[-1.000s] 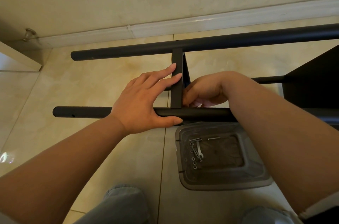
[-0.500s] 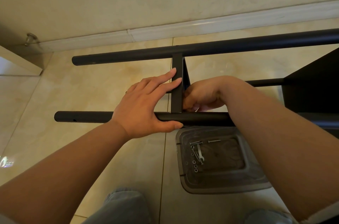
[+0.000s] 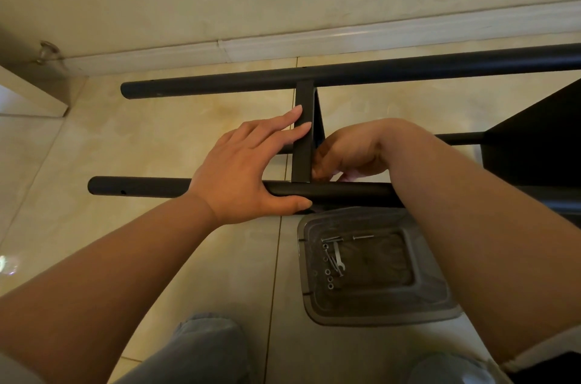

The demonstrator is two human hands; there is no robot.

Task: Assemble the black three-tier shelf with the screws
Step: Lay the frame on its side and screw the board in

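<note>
open floor left of the crosspiece (image 3: 303,132), tray (image 3: 435,298) below near pole (image 3: 141,187), gap beyond seemingly narrow

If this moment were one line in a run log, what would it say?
left hand: braces near tube and shelf panel | right hand: fingers curled at the joint, held item hidden | spare screws: in grey tray

Warm, dim indoor light tints the view yellowish, with a small bright glare patch on the floor tiles (image 3: 6,264) at far left, soft shadows, and wide-angle bending of the baseboard (image 3: 345,37) toward the edges.
</note>
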